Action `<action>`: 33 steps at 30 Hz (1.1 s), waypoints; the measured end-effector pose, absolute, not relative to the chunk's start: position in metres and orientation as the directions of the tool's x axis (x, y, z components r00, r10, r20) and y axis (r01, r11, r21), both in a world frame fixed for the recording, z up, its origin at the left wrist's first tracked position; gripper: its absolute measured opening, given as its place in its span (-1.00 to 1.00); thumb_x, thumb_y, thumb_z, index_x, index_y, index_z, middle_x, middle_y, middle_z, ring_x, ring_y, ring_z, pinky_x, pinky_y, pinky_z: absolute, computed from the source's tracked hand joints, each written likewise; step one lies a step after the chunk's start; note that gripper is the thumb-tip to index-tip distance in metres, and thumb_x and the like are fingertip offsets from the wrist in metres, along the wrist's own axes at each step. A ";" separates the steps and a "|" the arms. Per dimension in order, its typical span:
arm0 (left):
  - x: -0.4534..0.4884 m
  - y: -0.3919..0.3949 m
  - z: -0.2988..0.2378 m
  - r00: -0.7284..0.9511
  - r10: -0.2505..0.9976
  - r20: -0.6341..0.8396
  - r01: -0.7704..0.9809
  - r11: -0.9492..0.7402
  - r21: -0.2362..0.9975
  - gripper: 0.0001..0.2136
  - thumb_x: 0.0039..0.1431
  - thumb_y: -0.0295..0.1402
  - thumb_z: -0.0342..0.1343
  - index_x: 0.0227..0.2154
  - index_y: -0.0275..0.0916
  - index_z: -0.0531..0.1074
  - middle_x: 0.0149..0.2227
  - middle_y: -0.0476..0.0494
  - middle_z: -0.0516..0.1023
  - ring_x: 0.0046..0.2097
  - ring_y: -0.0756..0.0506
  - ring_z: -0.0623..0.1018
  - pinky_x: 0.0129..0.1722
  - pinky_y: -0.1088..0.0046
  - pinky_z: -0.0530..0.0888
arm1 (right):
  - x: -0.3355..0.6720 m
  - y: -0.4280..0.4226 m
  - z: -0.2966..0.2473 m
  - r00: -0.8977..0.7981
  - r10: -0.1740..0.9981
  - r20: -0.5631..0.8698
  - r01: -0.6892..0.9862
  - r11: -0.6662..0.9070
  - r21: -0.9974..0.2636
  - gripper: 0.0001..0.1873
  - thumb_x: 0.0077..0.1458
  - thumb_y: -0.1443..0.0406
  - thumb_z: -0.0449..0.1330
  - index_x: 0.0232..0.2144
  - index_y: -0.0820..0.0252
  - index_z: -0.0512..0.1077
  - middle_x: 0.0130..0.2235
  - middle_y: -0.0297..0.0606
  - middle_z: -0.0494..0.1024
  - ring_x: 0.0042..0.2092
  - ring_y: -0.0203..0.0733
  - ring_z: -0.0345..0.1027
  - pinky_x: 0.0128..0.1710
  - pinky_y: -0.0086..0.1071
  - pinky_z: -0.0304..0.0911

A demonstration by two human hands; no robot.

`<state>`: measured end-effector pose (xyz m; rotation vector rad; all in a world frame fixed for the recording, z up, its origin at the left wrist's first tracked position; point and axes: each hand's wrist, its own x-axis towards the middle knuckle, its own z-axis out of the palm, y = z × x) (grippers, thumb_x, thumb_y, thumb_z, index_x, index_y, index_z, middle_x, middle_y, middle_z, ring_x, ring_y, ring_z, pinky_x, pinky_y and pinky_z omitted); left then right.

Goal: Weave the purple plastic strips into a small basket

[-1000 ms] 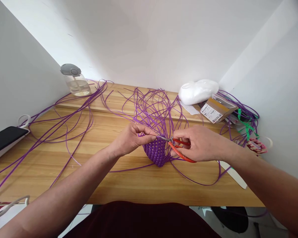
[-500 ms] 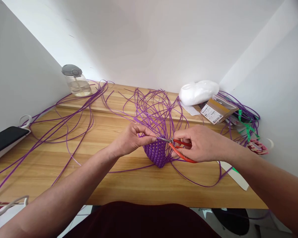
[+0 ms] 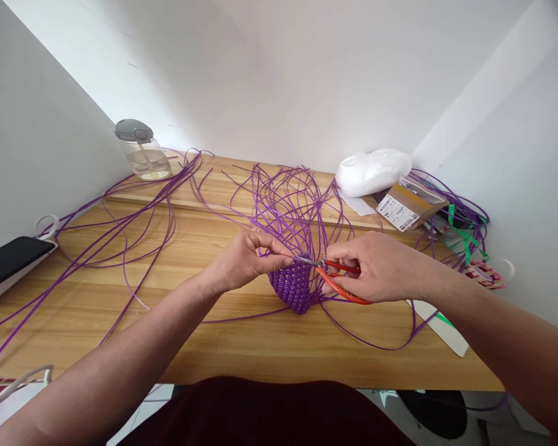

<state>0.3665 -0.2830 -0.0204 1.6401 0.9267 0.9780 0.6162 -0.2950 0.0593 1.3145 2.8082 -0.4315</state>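
A small purple woven piece (image 3: 292, 288) stands on the wooden table, with many loose purple strands (image 3: 286, 204) fanning out from its top toward the back. At its upper left edge my left hand (image 3: 253, 260) is closed in a pinch on a purple strand, thumb against forefinger. My right hand (image 3: 376, 269), on the right side of the weave, grips red-handled pliers (image 3: 346, 292). The metal jaws of the pliers point left across the top of the weave and reach my left fingertips. What lies between the jaws is too small to make out.
Long purple strands (image 3: 144, 204) sweep over the table's left side near a clear bottle (image 3: 146, 158) with a grey lid. A black-topped device (image 3: 13, 263) lies at the left edge. At right are a white wrapped bundle (image 3: 374, 172), a labelled packet (image 3: 404, 207) and green ribbon (image 3: 465, 238).
Almost nothing differs. My right hand and the pliers have shifted very slightly to the right, while my left hand keeps its pinch in the same place.
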 end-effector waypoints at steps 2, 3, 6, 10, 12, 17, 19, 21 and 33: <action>0.366 -0.283 -0.020 0.387 0.906 0.168 0.128 -0.234 0.964 -0.86 0.01 -0.30 0.35 -0.43 -0.27 0.63 -0.40 -0.10 0.65 -0.36 -0.01 0.55 -0.28 0.50 0.47 | 0.616 -0.295 0.060 -0.650 0.748 -0.133 0.753 0.610 -0.248 -0.51 0.11 -0.08 0.19 -0.56 0.17 0.30 -0.60 -0.43 0.32 -0.55 -0.40 0.04 -0.53 -0.40 -0.15; 0.365 -0.283 -0.021 0.388 0.907 0.165 0.133 -0.232 0.964 -0.86 0.02 -0.30 0.35 -0.43 -0.28 0.63 -0.41 -0.10 0.65 -0.36 -0.01 0.55 -0.28 0.50 0.47 | 0.615 -0.295 0.060 -0.649 0.748 -0.138 0.754 0.607 -0.251 -0.52 0.10 -0.08 0.19 -0.56 0.17 0.30 -0.60 -0.43 0.32 -0.55 -0.40 0.04 -0.53 -0.40 -0.15; 0.365 -0.283 -0.022 0.389 0.908 0.156 0.147 -0.228 0.962 -0.85 0.02 -0.28 0.35 -0.42 -0.27 0.63 -0.41 -0.11 0.65 -0.37 -0.02 0.55 -0.32 0.50 0.47 | 0.615 -0.295 0.062 -0.640 0.753 -0.152 0.761 0.595 -0.258 -0.52 0.09 -0.07 0.21 -0.57 0.18 0.30 -0.61 -0.44 0.31 -0.55 -0.41 0.03 -0.53 -0.40 -0.16; 0.364 -0.282 -0.021 0.386 0.908 0.165 0.143 -0.236 0.961 -0.85 0.02 -0.29 0.35 -0.43 -0.27 0.63 -0.43 -0.11 0.65 -0.40 -0.02 0.54 -0.35 0.50 0.47 | 0.614 -0.296 0.062 -0.637 0.755 -0.158 0.763 0.588 -0.267 -0.53 0.09 -0.06 0.20 -0.57 0.18 0.31 -0.62 -0.45 0.29 -0.57 -0.41 0.01 -0.54 -0.40 -0.17; 0.364 -0.283 -0.021 0.389 0.904 0.180 0.138 -0.250 0.958 -0.86 0.02 -0.29 0.35 -0.43 -0.28 0.63 -0.43 -0.12 0.65 -0.39 -0.02 0.54 -0.35 0.50 0.47 | 0.614 -0.296 0.062 -0.636 0.753 -0.167 0.763 0.583 -0.278 -0.54 0.09 -0.06 0.20 -0.56 0.17 0.32 -0.62 -0.45 0.30 -0.57 -0.41 0.02 -0.53 -0.40 -0.17; 0.365 -0.283 -0.020 0.398 0.896 0.196 0.126 -0.265 0.956 -0.86 0.02 -0.31 0.36 -0.42 -0.29 0.64 -0.43 -0.13 0.65 -0.39 -0.03 0.54 -0.35 0.49 0.47 | 0.614 -0.295 0.063 -0.650 0.739 -0.178 0.753 0.595 -0.282 -0.54 0.09 -0.06 0.20 -0.56 0.17 0.32 -0.61 -0.44 0.31 -0.55 -0.40 0.04 -0.53 -0.41 -0.15; 0.365 -0.283 -0.020 0.394 0.898 0.195 0.123 -0.261 0.957 -0.87 0.01 -0.32 0.36 -0.42 -0.28 0.64 -0.43 -0.13 0.65 -0.40 -0.03 0.54 -0.36 0.49 0.47 | 0.614 -0.295 0.063 -0.650 0.739 -0.180 0.754 0.596 -0.276 -0.53 0.10 -0.06 0.20 -0.57 0.18 0.31 -0.61 -0.44 0.31 -0.55 -0.40 0.05 -0.53 -0.41 -0.15; 0.365 -0.283 -0.020 0.393 0.899 0.193 0.120 -0.259 0.958 -0.88 0.01 -0.32 0.36 -0.43 -0.28 0.64 -0.44 -0.13 0.64 -0.40 -0.02 0.54 -0.36 0.49 0.47 | 0.614 -0.296 0.063 -0.645 0.742 -0.184 0.758 0.591 -0.274 -0.52 0.10 -0.07 0.20 -0.57 0.18 0.30 -0.61 -0.44 0.30 -0.56 -0.41 0.05 -0.54 -0.41 -0.16; 0.366 -0.283 -0.020 0.381 0.904 0.196 0.088 -0.247 0.965 -0.88 0.00 -0.32 0.36 -0.44 -0.27 0.64 -0.44 -0.12 0.64 -0.40 -0.03 0.55 -0.36 0.48 0.48 | 0.613 -0.298 0.062 -0.657 0.741 -0.143 0.741 0.598 -0.306 -0.53 0.12 -0.02 0.19 -0.59 0.19 0.22 -0.63 -0.46 0.24 -0.58 -0.43 -0.02 -0.52 -0.39 -0.18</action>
